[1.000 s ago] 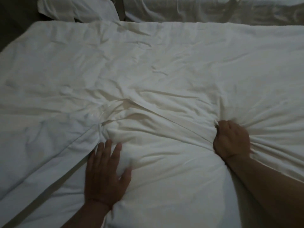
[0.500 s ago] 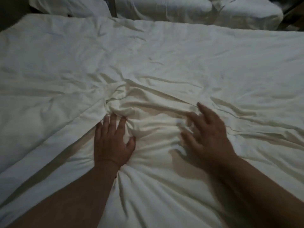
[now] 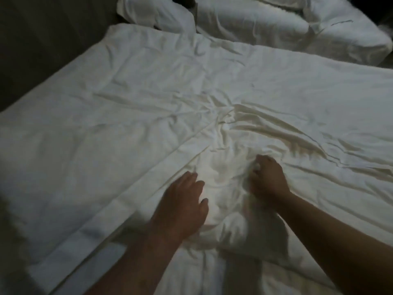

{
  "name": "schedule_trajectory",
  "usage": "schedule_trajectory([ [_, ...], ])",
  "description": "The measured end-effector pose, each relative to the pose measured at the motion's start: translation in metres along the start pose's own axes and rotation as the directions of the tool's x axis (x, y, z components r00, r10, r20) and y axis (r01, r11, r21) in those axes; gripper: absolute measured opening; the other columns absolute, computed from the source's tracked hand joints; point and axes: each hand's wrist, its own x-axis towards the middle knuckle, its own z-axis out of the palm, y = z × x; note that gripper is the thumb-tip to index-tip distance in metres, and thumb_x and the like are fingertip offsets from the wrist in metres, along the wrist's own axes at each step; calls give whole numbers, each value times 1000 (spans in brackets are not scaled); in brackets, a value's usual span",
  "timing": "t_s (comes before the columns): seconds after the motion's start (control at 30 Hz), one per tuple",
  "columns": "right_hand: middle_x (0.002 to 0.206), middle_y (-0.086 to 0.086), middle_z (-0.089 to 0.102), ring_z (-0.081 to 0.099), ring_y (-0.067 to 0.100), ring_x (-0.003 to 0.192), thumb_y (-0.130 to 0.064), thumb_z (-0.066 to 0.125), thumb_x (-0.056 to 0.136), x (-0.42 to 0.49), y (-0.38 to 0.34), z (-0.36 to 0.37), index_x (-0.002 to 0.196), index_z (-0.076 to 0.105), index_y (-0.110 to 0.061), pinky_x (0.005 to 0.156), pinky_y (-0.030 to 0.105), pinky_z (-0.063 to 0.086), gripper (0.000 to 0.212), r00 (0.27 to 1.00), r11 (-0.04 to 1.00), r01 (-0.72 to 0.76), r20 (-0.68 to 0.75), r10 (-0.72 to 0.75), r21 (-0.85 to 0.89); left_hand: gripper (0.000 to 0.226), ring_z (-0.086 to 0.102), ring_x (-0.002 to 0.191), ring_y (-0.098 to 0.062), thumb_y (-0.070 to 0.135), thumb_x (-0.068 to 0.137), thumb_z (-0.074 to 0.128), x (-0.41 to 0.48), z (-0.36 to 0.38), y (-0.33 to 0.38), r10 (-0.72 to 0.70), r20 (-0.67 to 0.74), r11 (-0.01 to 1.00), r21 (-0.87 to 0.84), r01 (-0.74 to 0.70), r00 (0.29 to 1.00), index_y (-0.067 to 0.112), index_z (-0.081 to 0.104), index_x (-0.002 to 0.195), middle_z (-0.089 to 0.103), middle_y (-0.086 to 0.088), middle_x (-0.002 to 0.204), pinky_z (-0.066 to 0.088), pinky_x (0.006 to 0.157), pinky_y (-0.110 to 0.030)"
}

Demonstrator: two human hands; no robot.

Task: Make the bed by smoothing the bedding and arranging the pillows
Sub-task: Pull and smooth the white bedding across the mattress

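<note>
duvet (image 3: 148, 103): white, spread over the bed in front of me, wrinkled through the middle. far edge runs left to right just short of the pillows. long axis: cannot tell, near end is cut off.
hem band (image 3: 119, 207): flat folded strip of the duvet, runs diagonally from lower left up toward the bunch.
bunch (image 3: 225, 177): puffed lump of duvet between my two hands, with creases fanning from it up and to the right.
left hand (image 3: 180, 205): palm down on the duvet, fingers nearly straight and close together, pointing away from me. fingertips sit at the left side of the bunch and grip nothing. a bit blurred.
right hand (image 3: 268, 179): fingers curled tight into the cloth at the right side of the bunch, knuckles up, a pinch of white showing between them.
small pillow (image 3: 157, 15): beyond the far edge, at the left.
big pillow (image 3: 265, 28): just beside it to the right, rumpled.
</note>
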Motion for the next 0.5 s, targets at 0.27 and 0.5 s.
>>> schedule_trajectory([
  [0.27,161,-4,-9,37,19,139,-56,67,75,-41,-182,42,145,5,-53,96,31,44,93,879,889,428,154,-451,164,64,48,123,-37,35,72,52,-167,-84,-137,-129,-335,925,298,235,933,19,52,133,49,-15,142,36,100,-49],
  [0.5,120,7,51,57,29,104,-15,69,73,0,-271,51,112,66,-16,89,30,45,39,924,888,370,-6,-383,273,50,70,75,-38,37,82,38,-136,-185,-262,-417,-278,888,79,453,866,10,74,102,73,-16,92,57,61,-45],
])
